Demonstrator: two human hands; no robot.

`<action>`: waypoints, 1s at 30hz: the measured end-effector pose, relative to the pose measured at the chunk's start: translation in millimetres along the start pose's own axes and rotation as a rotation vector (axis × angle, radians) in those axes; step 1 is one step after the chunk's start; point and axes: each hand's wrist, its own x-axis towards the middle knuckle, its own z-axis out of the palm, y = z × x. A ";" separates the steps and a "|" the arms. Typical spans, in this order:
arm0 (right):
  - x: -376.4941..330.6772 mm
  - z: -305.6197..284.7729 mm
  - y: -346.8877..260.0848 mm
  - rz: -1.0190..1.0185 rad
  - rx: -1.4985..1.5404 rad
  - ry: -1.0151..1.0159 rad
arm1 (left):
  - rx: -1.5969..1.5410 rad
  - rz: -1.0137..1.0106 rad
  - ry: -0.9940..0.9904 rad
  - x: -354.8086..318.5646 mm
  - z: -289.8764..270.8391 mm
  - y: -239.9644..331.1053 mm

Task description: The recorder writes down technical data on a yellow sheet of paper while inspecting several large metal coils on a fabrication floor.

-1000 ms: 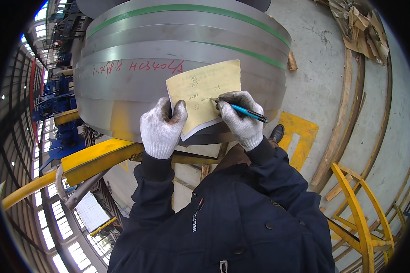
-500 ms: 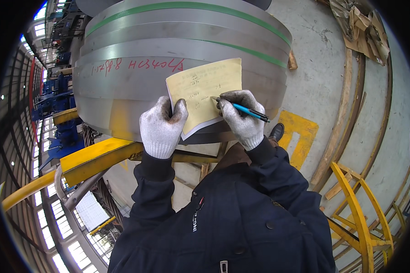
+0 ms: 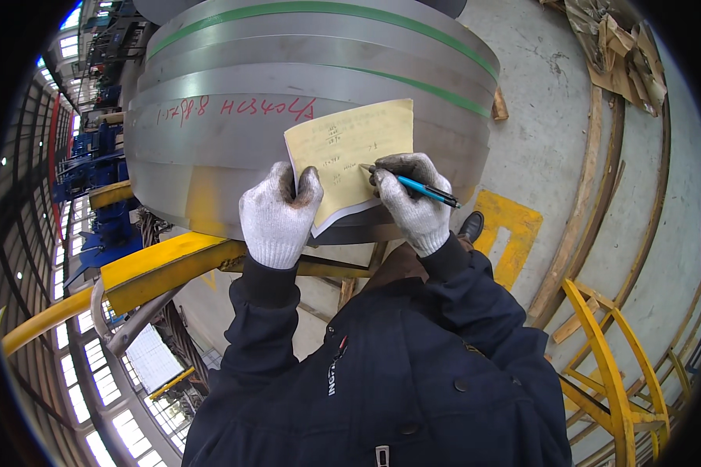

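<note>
1. The left hand (image 3: 279,219), in a white knit glove with dirty fingertips, pinches the lower left edge of a yellow sheet (image 3: 350,152); its grip is clenched on the paper, thumb on the front side.
2. The sheet lies flat against the curved side of a large steel coil (image 3: 234,117), tilted slightly, with faint handwriting on it. A white underside or second leaf shows along its lower edge.
3. The right hand (image 3: 413,204), gloved alike, grasps a blue pen (image 3: 420,189) in a writing hold. The pen tip touches the sheet near its middle right; the barrel points away to the right.
4. The two hands are near each other, with the sheet's lower part between them.
5. The coil's wall is grey metal with green bands (image 3: 327,9) running around it and red marks written on it, left of the sheet.
6. Below the coil a yellow beam (image 3: 156,268) runs to the left under the left forearm.
7. The person wears a dark blue jacket (image 3: 382,373); a black shoe (image 3: 470,226) shows just right of the right wrist, on the concrete floor (image 3: 545,132).
8. A yellow patch (image 3: 514,233) is painted on the floor beside the shoe, a yellow metal frame (image 3: 607,381) stands at lower right, and wood scraps (image 3: 615,47) lie at upper right.
</note>
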 end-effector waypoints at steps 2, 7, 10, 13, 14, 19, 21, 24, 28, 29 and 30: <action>0.3 0.5 -1.0 0.000 0.005 -0.006 | -0.016 0.008 0.018 -0.5 1.2 0.9; 0.2 0.0 -2.1 0.012 0.020 -0.014 | -0.051 0.041 0.056 -0.1 3.1 0.5; 0.5 0.5 -0.2 0.002 0.008 -0.011 | -0.053 0.038 0.055 -0.1 3.8 -1.8; 0.3 1.1 1.5 0.010 0.010 -0.006 | -0.076 0.029 0.056 -0.2 3.4 -0.3; 0.2 1.7 0.9 0.009 0.012 -0.004 | -0.070 0.029 0.057 -0.4 3.4 -0.6; -0.2 3.8 1.8 0.018 0.038 0.014 | -0.011 -0.005 0.009 -1.0 1.5 -2.9; 0.9 2.8 4.1 -0.002 0.000 0.014 | -0.007 -0.001 0.006 -0.7 1.2 -1.1; 1.1 3.8 -1.2 0.019 0.008 0.011 | 0.005 0.000 0.009 -1.0 1.4 -1.9; 2.2 3.2 -5.2 0.000 -0.002 -0.007 | -0.054 0.030 0.054 0.5 2.3 2.1; 1.4 3.6 -5.5 0.002 -0.001 0.004 | -0.052 0.031 0.054 0.8 2.1 2.9; 1.0 3.9 -5.5 0.004 0.000 0.014 | -0.050 0.031 0.054 0.7 1.9 3.5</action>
